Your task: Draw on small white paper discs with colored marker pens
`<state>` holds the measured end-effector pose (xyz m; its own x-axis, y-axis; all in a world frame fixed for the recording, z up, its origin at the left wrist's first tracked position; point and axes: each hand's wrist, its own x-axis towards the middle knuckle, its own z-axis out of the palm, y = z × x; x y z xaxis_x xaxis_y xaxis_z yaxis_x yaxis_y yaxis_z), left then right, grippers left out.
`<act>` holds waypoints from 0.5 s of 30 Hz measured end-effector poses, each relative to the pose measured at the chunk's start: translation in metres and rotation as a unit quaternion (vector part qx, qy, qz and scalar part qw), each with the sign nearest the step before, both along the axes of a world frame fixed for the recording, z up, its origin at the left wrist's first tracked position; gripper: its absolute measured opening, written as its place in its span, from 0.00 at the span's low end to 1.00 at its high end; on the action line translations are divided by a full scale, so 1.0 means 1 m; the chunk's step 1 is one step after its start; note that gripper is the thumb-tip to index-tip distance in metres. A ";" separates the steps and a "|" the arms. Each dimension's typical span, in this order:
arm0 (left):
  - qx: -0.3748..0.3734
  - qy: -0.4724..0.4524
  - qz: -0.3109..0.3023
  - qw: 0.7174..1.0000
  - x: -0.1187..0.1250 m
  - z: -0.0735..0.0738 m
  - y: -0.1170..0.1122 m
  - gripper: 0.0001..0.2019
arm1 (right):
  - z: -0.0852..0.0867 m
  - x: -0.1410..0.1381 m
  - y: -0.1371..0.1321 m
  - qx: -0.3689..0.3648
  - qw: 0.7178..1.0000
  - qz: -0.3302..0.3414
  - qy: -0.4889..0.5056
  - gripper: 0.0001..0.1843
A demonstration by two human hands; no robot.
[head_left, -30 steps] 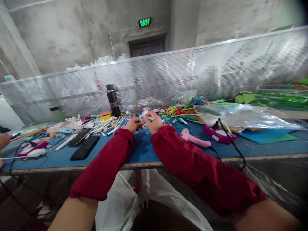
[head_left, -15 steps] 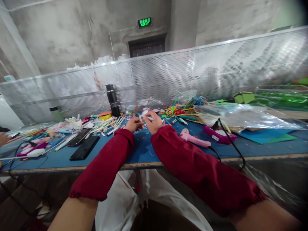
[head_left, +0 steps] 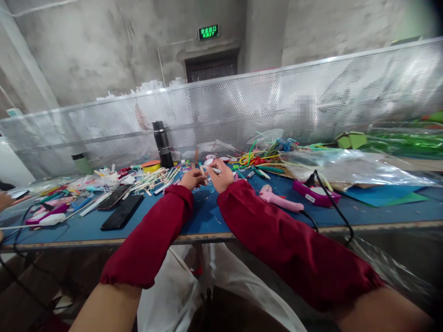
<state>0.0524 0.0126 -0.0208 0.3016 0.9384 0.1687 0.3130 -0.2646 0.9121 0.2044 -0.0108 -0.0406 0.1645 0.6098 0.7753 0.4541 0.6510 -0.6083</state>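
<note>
Above the blue tabletop [head_left: 207, 216], both hands are close together at the middle of the bench. My left hand [head_left: 191, 179] pinches a small pale wooden stick [head_left: 202, 171] that stands nearly upright between the fingertips. In my right hand [head_left: 223, 176] is a white pen [head_left: 216, 170], its tip end pointing left towards the stick. The exact contact between pen and stick is too small to make out. Maroon sleeves cover both forearms. A pink glue gun [head_left: 280, 200] lies to the right of my right hand.
Loose wooden sticks [head_left: 155, 180], two dark phones [head_left: 122, 212] and a black bottle [head_left: 162, 145] lie or stand on the left. Rightward are a purple power strip [head_left: 315, 193] with a cord and clear plastic sheeting [head_left: 346, 168]. Another person's hand [head_left: 5, 200] shows at the far left.
</note>
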 end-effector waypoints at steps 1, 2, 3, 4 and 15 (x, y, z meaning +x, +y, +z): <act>-0.003 0.000 0.000 1.000 0.000 0.000 0.000 0.03 | 0.000 0.000 0.000 0.002 1.000 -0.003 0.001 0.09; -0.004 -0.001 0.001 1.000 0.000 0.001 -0.001 0.03 | 0.000 0.000 0.000 0.004 1.000 -0.007 0.003 0.09; -0.005 -0.002 0.002 1.000 0.001 0.001 -0.002 0.03 | 0.001 0.000 -0.001 0.006 1.000 -0.008 0.003 0.09; -0.005 -0.003 0.002 1.000 0.001 0.001 -0.002 0.03 | 0.001 0.000 -0.001 0.005 1.000 -0.007 0.002 0.09; -0.005 -0.004 0.006 1.000 0.000 -0.001 0.001 0.05 | 0.002 0.000 -0.004 -0.003 1.000 0.006 0.000 0.08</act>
